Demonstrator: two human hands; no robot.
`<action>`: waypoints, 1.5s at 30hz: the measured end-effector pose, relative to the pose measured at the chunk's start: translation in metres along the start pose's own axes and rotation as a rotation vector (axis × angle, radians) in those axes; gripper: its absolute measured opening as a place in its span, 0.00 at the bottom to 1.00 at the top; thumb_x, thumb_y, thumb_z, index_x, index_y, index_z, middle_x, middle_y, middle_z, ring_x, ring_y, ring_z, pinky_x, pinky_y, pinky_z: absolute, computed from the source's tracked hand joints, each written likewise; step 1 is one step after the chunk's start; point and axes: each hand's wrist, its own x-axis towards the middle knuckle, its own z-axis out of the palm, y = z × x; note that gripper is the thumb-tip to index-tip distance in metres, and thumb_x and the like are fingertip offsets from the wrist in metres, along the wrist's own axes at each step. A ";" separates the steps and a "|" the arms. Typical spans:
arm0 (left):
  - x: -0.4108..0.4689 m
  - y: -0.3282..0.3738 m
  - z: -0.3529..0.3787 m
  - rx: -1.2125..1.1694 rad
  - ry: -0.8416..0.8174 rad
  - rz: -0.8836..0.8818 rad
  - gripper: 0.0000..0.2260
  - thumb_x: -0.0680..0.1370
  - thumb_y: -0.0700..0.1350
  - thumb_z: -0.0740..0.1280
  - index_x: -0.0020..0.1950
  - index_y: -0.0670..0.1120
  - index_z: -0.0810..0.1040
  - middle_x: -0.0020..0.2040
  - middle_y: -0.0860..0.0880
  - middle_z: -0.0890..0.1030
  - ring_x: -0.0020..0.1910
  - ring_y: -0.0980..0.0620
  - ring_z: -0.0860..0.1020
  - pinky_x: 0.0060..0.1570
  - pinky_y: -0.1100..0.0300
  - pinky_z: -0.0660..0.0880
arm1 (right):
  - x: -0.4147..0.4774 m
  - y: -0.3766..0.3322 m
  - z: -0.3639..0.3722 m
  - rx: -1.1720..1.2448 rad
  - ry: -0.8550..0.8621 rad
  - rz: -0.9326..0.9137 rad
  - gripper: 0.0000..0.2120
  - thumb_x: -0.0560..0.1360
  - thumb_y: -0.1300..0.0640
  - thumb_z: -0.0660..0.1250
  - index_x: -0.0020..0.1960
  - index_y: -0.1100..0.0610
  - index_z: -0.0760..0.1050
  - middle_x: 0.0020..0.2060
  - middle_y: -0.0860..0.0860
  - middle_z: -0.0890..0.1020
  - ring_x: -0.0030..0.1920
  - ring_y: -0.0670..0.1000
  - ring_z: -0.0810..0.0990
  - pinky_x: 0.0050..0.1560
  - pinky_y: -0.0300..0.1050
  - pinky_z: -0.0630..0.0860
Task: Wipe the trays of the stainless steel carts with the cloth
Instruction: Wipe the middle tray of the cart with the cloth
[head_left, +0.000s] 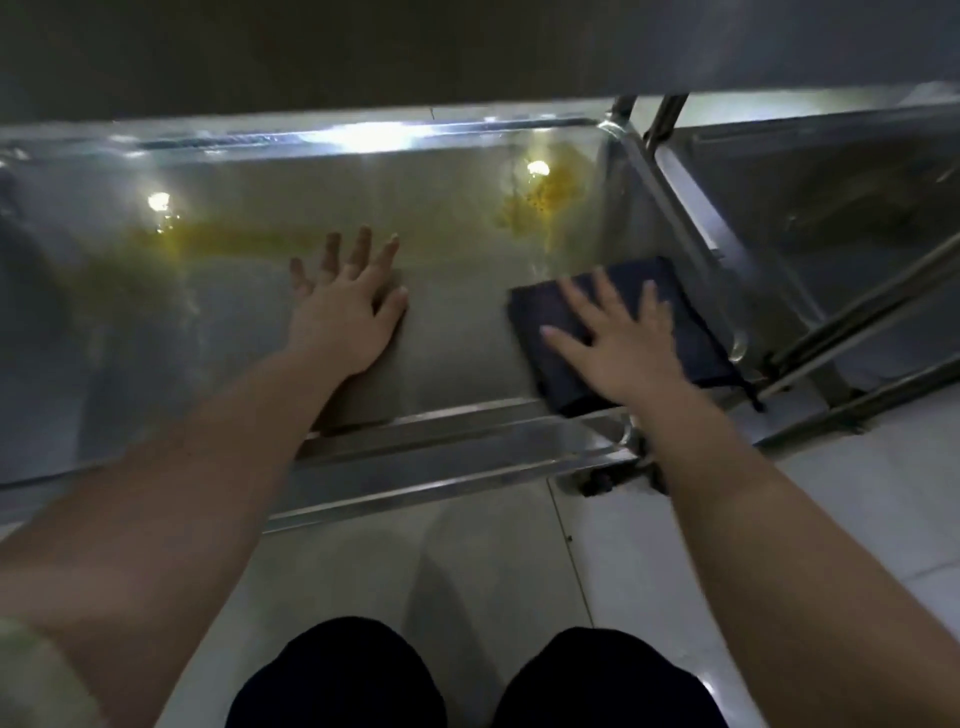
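Observation:
A stainless steel cart tray (457, 332) lies low in front of me, its surface reflecting lights. Yellow smears (535, 202) stain its far right corner, and a longer yellow streak (218, 241) runs across its middle left. My right hand (618, 338) presses flat, fingers spread, on a folded dark blue cloth (675, 306) at the tray's near right corner. My left hand (345, 306) rests flat on the bare tray, fingers straight, left of the cloth.
A second steel cart (831, 218) stands to the right, its frame bars (857, 322) crossing beside the cloth. An upper shelf (467, 47) overhangs the tray at the top. Pale floor tiles (779, 493) and my dark-clothed knees (467, 675) are below.

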 end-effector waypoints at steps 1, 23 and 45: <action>0.000 0.001 0.000 0.005 0.000 0.004 0.27 0.81 0.62 0.49 0.79 0.62 0.46 0.81 0.53 0.45 0.79 0.45 0.42 0.72 0.36 0.38 | 0.007 0.024 -0.008 0.006 -0.018 0.097 0.35 0.73 0.24 0.44 0.76 0.32 0.41 0.79 0.43 0.42 0.77 0.65 0.38 0.75 0.64 0.37; 0.005 0.003 0.003 0.083 -0.070 -0.107 0.25 0.82 0.62 0.45 0.79 0.63 0.45 0.81 0.52 0.44 0.79 0.44 0.43 0.72 0.33 0.39 | 0.071 -0.080 0.004 0.034 0.081 0.106 0.36 0.73 0.26 0.42 0.78 0.37 0.46 0.80 0.46 0.46 0.75 0.69 0.37 0.70 0.71 0.34; 0.005 0.002 0.002 0.070 -0.085 -0.132 0.28 0.83 0.59 0.45 0.81 0.51 0.45 0.81 0.52 0.44 0.79 0.45 0.44 0.73 0.35 0.40 | 0.088 -0.096 -0.001 -0.022 0.063 -0.124 0.36 0.72 0.24 0.43 0.77 0.35 0.46 0.79 0.42 0.48 0.77 0.63 0.40 0.70 0.71 0.35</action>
